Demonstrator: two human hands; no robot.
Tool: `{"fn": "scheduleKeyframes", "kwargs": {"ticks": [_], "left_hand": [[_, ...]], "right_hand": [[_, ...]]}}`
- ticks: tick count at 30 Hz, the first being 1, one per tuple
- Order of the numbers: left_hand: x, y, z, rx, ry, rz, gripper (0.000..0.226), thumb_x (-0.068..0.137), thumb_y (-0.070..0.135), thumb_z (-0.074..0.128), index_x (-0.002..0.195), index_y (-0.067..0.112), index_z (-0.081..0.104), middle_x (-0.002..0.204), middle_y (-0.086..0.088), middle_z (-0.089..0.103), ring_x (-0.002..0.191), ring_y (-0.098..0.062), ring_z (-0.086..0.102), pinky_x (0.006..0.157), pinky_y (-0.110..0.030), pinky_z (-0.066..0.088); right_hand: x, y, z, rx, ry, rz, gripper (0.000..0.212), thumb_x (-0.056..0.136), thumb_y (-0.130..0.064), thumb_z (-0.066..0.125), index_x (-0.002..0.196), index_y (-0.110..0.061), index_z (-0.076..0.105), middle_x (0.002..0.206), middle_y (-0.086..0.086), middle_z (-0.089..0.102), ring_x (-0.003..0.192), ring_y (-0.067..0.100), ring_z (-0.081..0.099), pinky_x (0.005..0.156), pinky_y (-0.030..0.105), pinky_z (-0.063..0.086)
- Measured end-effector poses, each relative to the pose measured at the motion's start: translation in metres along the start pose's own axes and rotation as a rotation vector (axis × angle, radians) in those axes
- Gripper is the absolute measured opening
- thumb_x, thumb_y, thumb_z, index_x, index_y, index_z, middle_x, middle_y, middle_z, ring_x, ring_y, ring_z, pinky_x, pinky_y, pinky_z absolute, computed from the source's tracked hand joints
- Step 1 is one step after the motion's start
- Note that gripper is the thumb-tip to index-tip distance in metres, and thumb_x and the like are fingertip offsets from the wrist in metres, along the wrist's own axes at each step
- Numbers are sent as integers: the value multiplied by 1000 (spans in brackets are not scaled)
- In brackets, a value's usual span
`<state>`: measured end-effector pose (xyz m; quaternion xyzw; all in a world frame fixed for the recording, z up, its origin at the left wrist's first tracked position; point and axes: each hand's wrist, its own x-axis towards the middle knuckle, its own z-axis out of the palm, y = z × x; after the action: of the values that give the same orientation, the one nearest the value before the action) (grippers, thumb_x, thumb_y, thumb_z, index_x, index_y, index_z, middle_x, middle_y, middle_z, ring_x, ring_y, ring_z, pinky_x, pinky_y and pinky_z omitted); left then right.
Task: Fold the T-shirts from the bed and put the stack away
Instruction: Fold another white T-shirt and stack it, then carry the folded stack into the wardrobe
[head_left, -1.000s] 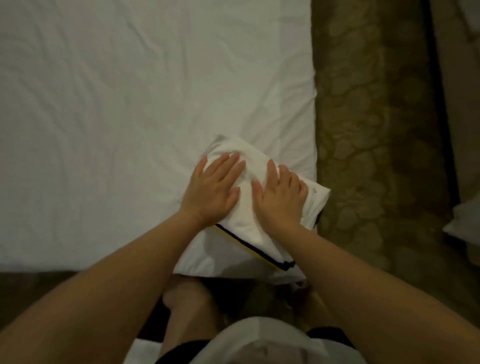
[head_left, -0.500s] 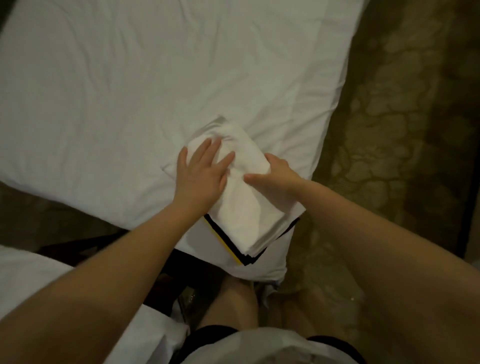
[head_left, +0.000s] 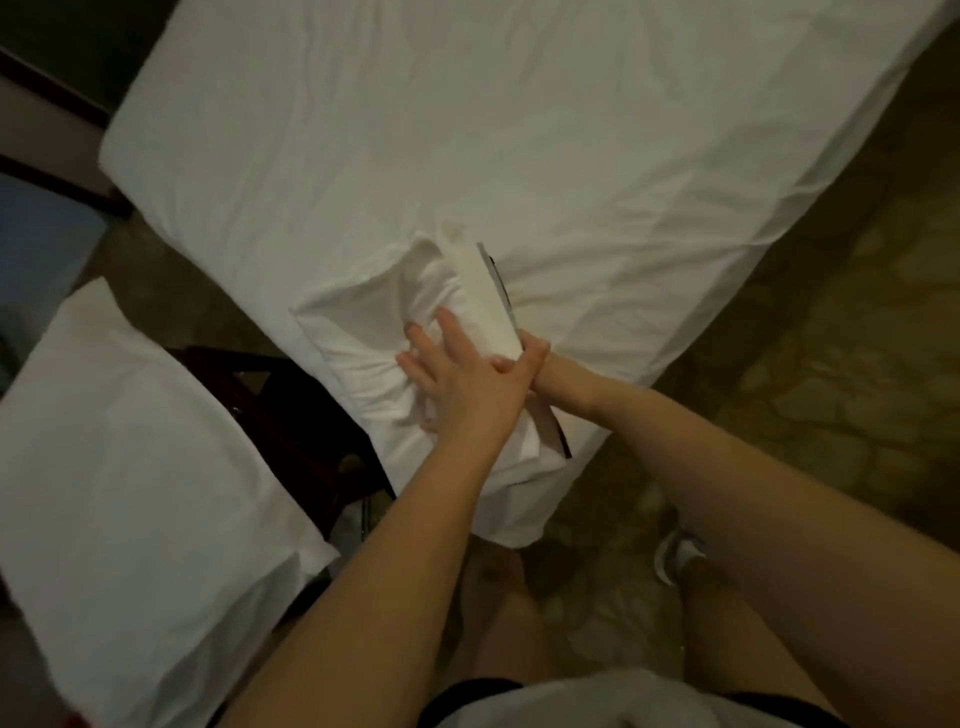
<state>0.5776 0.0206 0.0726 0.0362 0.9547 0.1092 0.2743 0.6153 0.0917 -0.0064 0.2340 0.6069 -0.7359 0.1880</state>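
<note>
BEDSIDE: At the near corner of the bed (head_left: 571, 130), I held the folded T-shirt stack (head_left: 480, 306) between my two hands. The bundle was tipped up on edge, its dark-trimmed hem facing right and its lower end by the mattress corner.

As I judged it, carrying the stack off cleanly called for an even squeeze on both faces and one hand slid underneath before the lift. Otherwise the looser layers at the bottom could splay and undo the folds.

My left hand (head_left: 457, 379) lay flat against the stack's left face. Its fingers (head_left: 441, 325) were spread wide and fairly straight, pressing into the cloth rather than curling round it. My right hand (head_left: 537, 358) came in from the other side at the trimmed edge. Most of it sat hidden behind the left, so I could not tell how its fingers lay. Both bare forearms reached up from low in the view and converged at the bundle.

A second white mattress (head_left: 130, 493) stood to the left, with dark furniture (head_left: 296, 415) between the two beds and patterned carpet (head_left: 831, 389) to the right.
</note>
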Motion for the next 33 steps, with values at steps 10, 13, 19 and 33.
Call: {"fn": "scheduleKeyframes", "kwargs": {"ticks": [10,13,19,33], "left_hand": [[40,-24,16,69,196,-99,136,56,73,68,143,25,-26,151,-2,-32,140,-29,-24,101,-70,16],[55,-37,6,53,230,-127,137,54,73,69,144,28,-23,153,-1,-27,142,-27,-20,103,-67,17],[77,-78,-32,-90,168,-192,125,57,71,70,144,41,-15,153,-13,-10,143,-33,-2,113,-49,15],[118,-194,-67,-548,-254,-79,127,69,51,73,142,27,-27,151,0,23,135,-19,30,100,-25,28]], "right_hand": [[33,33,-16,327,7,169,94,80,-72,43,151,-22,5,157,-3,12,144,21,16,113,42,20],[55,33,-9,341,-62,171,114,60,-84,52,150,-25,17,155,-7,21,141,16,25,110,36,25],[87,23,13,210,-234,121,63,76,-53,62,130,-25,46,126,0,59,107,16,62,94,36,50],[90,-19,79,278,-294,156,95,23,-65,84,106,-29,55,88,-16,72,82,4,69,63,17,54]]}}
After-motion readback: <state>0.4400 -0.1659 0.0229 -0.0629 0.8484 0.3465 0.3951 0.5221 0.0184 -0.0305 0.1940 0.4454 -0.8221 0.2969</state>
